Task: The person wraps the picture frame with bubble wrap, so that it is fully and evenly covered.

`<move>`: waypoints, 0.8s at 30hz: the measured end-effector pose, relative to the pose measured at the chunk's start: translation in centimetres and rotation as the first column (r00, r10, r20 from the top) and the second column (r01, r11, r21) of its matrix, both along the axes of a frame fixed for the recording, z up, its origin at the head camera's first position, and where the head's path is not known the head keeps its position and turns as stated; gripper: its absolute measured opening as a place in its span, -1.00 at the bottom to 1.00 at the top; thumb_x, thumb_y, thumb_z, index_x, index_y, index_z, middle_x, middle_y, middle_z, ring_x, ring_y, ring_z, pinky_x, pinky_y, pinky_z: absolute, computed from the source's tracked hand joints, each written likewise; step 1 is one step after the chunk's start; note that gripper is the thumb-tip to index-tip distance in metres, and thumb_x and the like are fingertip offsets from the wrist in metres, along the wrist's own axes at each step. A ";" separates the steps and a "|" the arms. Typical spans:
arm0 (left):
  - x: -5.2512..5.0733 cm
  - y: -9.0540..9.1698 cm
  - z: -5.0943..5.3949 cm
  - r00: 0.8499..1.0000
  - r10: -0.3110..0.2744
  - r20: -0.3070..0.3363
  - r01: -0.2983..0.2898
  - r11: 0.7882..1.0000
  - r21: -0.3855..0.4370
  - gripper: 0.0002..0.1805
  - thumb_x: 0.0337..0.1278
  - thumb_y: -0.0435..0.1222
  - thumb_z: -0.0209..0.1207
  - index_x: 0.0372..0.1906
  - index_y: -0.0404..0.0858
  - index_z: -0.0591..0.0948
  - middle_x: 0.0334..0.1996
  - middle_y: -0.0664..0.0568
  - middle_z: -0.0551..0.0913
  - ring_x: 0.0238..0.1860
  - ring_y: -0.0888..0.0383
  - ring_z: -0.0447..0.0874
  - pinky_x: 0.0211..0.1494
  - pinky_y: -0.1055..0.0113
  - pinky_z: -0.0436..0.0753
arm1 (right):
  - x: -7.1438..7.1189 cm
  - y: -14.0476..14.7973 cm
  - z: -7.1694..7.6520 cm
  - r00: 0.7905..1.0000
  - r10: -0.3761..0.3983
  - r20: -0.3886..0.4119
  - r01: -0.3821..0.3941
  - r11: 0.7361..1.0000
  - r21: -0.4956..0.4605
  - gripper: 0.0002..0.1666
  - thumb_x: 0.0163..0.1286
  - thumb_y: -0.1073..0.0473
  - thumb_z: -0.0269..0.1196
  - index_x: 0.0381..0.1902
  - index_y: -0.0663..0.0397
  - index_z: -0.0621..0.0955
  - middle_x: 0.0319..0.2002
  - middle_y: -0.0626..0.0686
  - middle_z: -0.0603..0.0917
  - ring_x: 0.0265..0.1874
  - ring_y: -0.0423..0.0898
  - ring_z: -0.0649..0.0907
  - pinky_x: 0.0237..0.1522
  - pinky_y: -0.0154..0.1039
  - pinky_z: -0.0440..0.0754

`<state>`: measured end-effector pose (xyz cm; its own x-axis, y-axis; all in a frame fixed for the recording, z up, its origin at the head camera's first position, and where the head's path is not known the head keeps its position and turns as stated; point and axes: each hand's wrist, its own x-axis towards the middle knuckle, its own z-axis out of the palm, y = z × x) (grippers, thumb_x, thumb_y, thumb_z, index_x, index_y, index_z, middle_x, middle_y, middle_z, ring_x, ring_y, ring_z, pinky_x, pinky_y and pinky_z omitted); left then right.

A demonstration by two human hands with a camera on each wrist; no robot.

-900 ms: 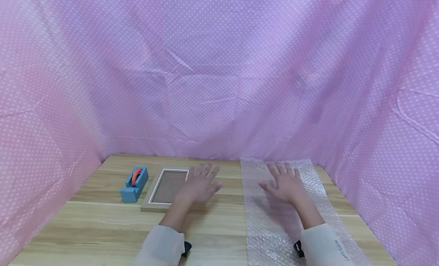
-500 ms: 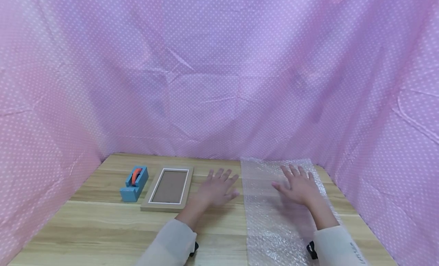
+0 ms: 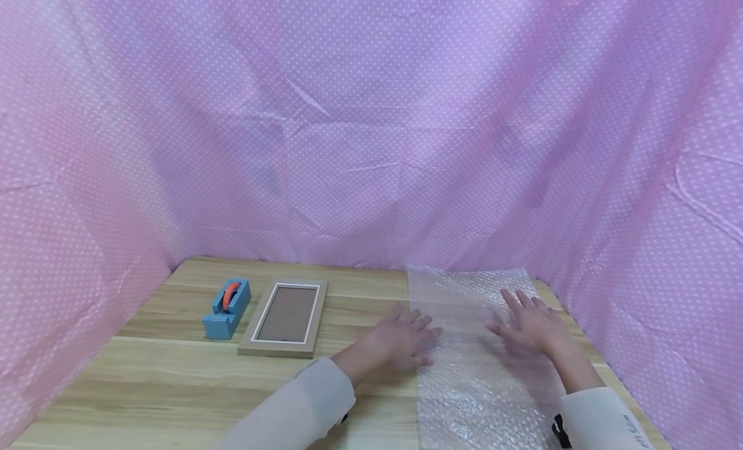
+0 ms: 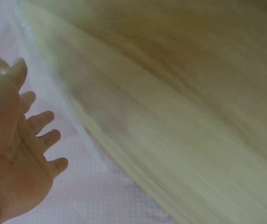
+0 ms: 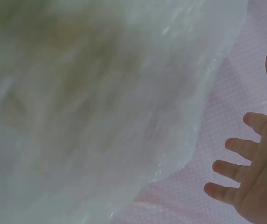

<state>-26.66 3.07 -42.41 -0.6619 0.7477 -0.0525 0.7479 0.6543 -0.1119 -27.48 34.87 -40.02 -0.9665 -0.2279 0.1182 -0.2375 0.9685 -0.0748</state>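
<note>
Wrap (image 3: 473, 379) lies beneath your spread right grip (image 3: 534, 326), its left edge beneath your spread left grip (image 3: 405, 338); tabletop (image 3: 362, 295) separates wrap from frame (image 3: 284, 316).

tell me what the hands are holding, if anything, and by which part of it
Nothing is held: the left hand and right hand are both spread out, gripping no part of the bubble wrap.

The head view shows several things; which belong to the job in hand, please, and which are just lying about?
Apparently in the job: bubble wrap; left hand at its edge, right hand over it.
Untouched, perhaps just lying about: picture frame; tape dispenser.
</note>
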 end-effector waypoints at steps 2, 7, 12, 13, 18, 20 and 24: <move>0.2 0.0 -0.1 0.999 -0.040 -0.013 0.039 0.999 -0.023 -0.27 0.51 0.28 -0.22 0.64 0.16 0.09 0.61 0.08 0.13 0.61 0.01 0.03 0.61 -0.09 0.06 | 0.2 0.4 -0.2 1.000 0.023 0.001 -0.023 1.000 0.010 0.11 0.39 -0.46 0.15 0.52 0.30 0.27 0.40 0.58 0.28 0.27 0.70 0.30 0.19 0.61 0.26; 0.6 -0.2 -0.2 0.994 -0.108 -0.017 0.107 0.992 -0.067 -0.24 0.50 0.30 -0.25 0.64 0.12 0.09 0.61 0.08 0.15 0.61 0.01 0.04 0.61 -0.05 0.08 | 0.6 1.4 -0.7 0.997 0.075 0.004 -0.075 0.996 0.041 0.06 0.36 -0.39 0.24 0.47 0.32 0.34 0.34 0.61 0.34 0.19 0.70 0.39 0.12 0.58 0.37; 0.7 -0.4 -0.2 0.991 -0.133 -0.019 0.130 0.985 -0.116 -0.23 0.46 0.33 -0.23 0.62 0.10 0.17 0.58 0.11 0.21 0.58 0.07 0.12 0.59 0.01 0.16 | 1.1 2.1 -1.1 0.992 0.126 0.024 -0.127 0.990 0.052 0.12 0.27 -0.41 0.33 0.48 0.27 0.33 0.33 0.59 0.35 0.13 0.70 0.43 0.03 0.58 0.44; 0.8 -0.4 -0.3 0.991 -0.134 -0.019 0.131 0.984 -0.121 -0.23 0.46 0.34 -0.22 0.62 0.10 0.19 0.58 0.11 0.21 0.58 0.08 0.13 0.59 0.02 0.18 | 1.2 2.1 -1.2 0.989 0.145 0.020 -0.145 0.988 0.052 0.13 0.25 -0.41 0.34 0.47 0.27 0.34 0.32 0.58 0.38 0.11 0.69 0.45 0.03 0.56 0.46; 0.7 -0.3 -0.5 0.992 -0.128 -0.017 0.125 0.986 -0.113 -0.22 0.44 0.35 -0.22 0.60 0.10 0.22 0.58 0.11 0.22 0.56 0.10 0.17 0.58 0.06 0.22 | 1.7 2.5 -1.6 0.976 0.219 0.025 -0.219 0.975 0.042 0.11 0.19 -0.42 0.39 0.42 0.26 0.41 0.26 0.50 0.47 0.04 0.60 0.51 0.00 0.49 0.52; 0.7 -0.3 -0.5 0.992 -0.123 -0.009 0.121 0.987 -0.104 -0.21 0.43 0.36 -0.21 0.60 0.09 0.22 0.58 0.10 0.22 0.56 0.10 0.17 0.57 0.06 0.23 | 1.9 2.6 -1.8 0.970 0.235 0.056 -0.236 0.971 0.022 0.10 0.17 -0.42 0.41 0.40 0.24 0.44 0.23 0.47 0.49 0.02 0.54 0.53 -0.02 0.47 0.54; 0.8 -0.4 -0.6 0.993 -0.113 0.019 0.114 0.990 -0.081 -0.19 0.40 0.37 -0.18 0.59 0.08 0.24 0.57 0.09 0.23 0.55 0.09 0.19 0.57 0.05 0.24 | 2.1 2.7 -2.1 0.957 0.260 0.127 -0.257 0.966 -0.036 0.02 0.21 -0.36 0.42 0.39 0.22 0.47 0.16 0.36 0.52 0.01 0.40 0.55 0.00 0.39 0.57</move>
<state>-25.87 2.70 -43.01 -0.5715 0.8109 -0.1255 0.8189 0.5539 -0.1505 -25.38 37.54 -42.13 -0.8823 -0.4707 0.0029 -0.4665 0.8735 -0.1392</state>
